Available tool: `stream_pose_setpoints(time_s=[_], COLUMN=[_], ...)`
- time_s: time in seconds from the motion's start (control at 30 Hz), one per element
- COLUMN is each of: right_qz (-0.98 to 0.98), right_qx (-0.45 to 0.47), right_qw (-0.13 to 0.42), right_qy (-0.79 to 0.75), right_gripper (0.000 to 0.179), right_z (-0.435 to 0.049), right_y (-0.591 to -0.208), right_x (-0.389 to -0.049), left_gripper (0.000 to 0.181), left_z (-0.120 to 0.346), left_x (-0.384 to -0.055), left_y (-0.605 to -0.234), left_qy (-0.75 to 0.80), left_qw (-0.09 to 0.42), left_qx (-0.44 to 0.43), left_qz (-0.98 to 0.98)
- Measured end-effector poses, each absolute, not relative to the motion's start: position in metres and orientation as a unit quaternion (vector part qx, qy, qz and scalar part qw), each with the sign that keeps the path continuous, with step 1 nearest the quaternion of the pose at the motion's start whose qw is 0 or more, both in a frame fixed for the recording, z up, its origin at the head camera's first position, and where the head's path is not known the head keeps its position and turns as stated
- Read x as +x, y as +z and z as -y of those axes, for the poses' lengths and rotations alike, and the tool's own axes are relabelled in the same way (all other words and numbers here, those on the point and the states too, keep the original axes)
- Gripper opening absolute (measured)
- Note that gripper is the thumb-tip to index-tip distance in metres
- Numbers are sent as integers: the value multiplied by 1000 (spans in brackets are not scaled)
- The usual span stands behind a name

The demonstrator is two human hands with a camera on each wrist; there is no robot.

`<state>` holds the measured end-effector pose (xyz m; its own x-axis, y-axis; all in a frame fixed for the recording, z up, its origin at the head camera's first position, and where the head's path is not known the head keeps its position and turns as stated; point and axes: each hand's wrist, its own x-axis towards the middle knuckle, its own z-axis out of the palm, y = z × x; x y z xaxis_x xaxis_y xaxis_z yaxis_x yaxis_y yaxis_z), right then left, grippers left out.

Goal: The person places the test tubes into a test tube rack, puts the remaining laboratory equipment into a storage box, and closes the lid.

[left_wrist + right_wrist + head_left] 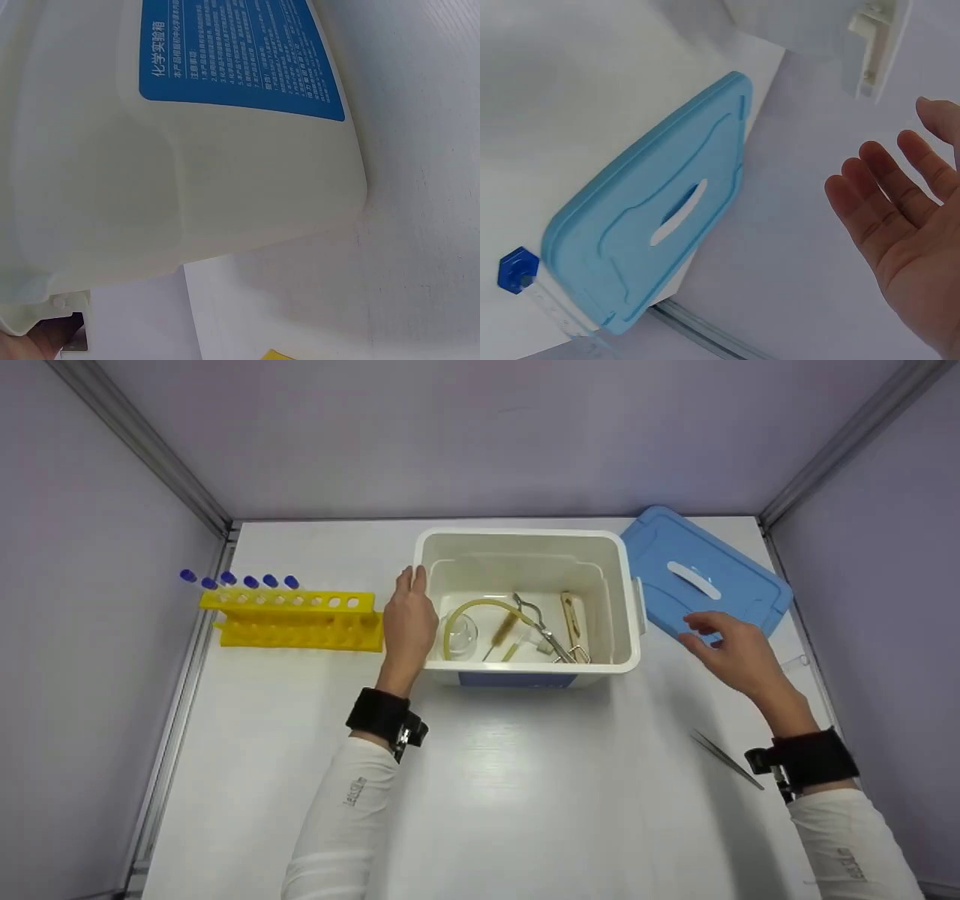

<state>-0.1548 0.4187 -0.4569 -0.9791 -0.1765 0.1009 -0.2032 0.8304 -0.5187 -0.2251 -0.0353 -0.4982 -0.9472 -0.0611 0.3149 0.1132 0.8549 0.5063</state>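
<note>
A white plastic box (525, 668) with a blue label (232, 52) stands open at the back middle. At its left side, my left hand (410, 622) holds the handle below the rim; in the left wrist view the fingers (46, 336) reach into that handle. To the right of the box hovers my right hand (731, 652), fingers apart and holding nothing, near the blue lid (739, 577). Inside the box lie yellow rubber tubing (450, 634), a clear glass vessel (465, 637), a brush (504, 628), metal tongs (551, 637) and a wooden clamp (570, 615).
A yellow test tube rack (300, 634) holds several blue-capped tubes left of the box. Tweezers (726, 759) lie on the white table (487, 810) at the right. Beside the lid lies a clear measuring cylinder with a blue base (517, 270). Walls enclose the table's back and sides.
</note>
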Motion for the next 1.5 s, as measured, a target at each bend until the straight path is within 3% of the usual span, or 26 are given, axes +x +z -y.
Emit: stream_pose_setpoints(time_s=[0.5, 0.9, 1.03, 1.2, 1.5], right_qz=[967, 952, 942, 940, 950], right_qx=[102, 99, 86, 61, 86], right_qw=[-173, -279, -317, -325, -281], right_qy=[156, 81, 65, 84, 104], right_gripper=[50, 56, 49, 36, 12], right_z=[-450, -467, -476, -482, -480], right_y=[-513, -539, -540, -547, -559], right_x=[-127, -105, -98, -93, -87], left_gripper=[43, 42, 42, 42, 43], left_z=[33, 33, 33, 35, 35], left_x=[-226, -226, -225, -225, -225], left_y=[-494, -494, -496, -496, -497], left_qy=[-258, -262, -266, -265, -273], left_qw=[147, 156, 163, 158, 150], left_qx=[-2, -12, -11, -10, -10], left_qz=[955, 952, 950, 951, 950])
